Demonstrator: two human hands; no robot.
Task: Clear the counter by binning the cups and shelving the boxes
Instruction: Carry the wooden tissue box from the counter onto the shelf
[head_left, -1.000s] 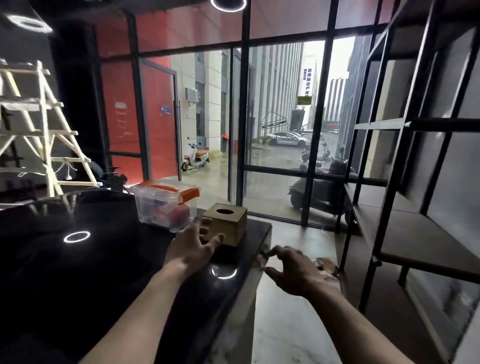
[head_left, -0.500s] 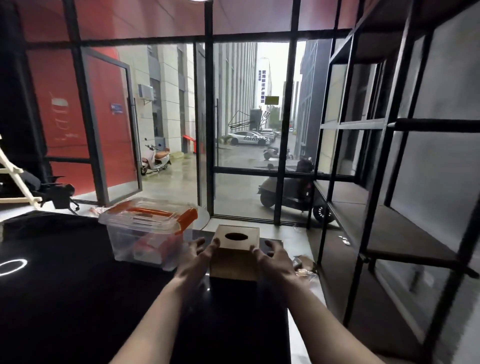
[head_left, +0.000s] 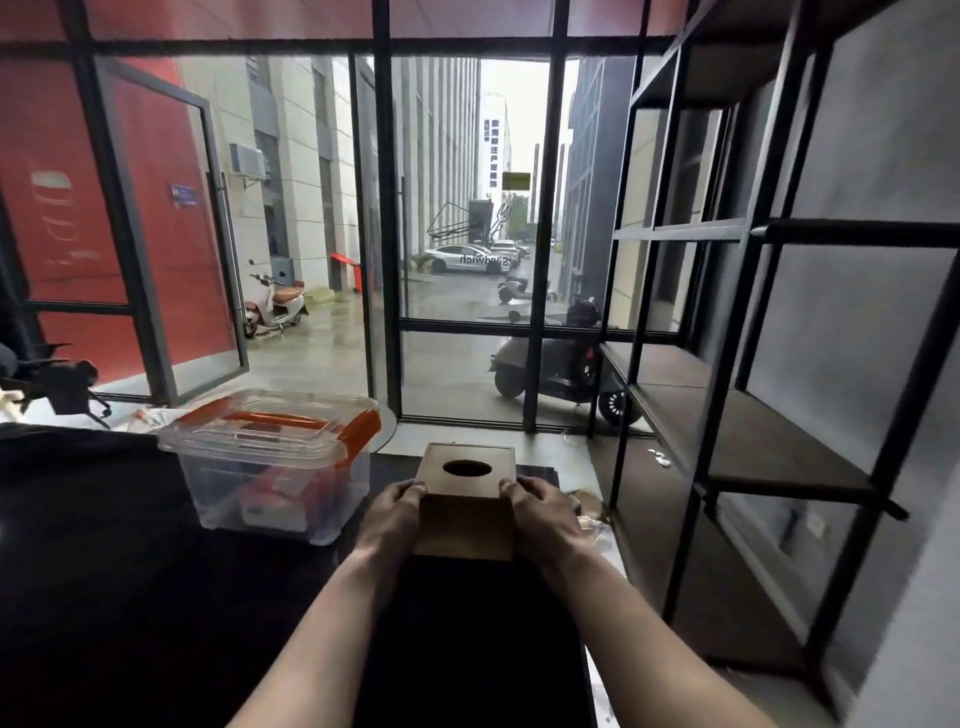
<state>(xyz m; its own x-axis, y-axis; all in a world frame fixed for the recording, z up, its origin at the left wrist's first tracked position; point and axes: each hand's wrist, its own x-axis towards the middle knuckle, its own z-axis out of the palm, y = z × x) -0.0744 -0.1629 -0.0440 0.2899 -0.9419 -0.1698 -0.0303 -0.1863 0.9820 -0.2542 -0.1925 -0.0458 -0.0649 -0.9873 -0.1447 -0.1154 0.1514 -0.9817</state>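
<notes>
Contents of the clear bin (head_left: 270, 467) blurred; shelf unit (head_left: 753, 447) cropped at right.

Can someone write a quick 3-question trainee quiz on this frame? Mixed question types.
1. True or false: both hands grip the wooden box.
2. Where does the clear plastic bin sit relative to the wooden box? A) to its left B) to its right C) on top of it
3. Fill in: the hole in the box top is ____ in shape.

Key
1. True: the left hand and right hand press on opposite sides.
2. A; both are on the black counter, and the metal shelf stands to the right.
3. Oval.
</notes>
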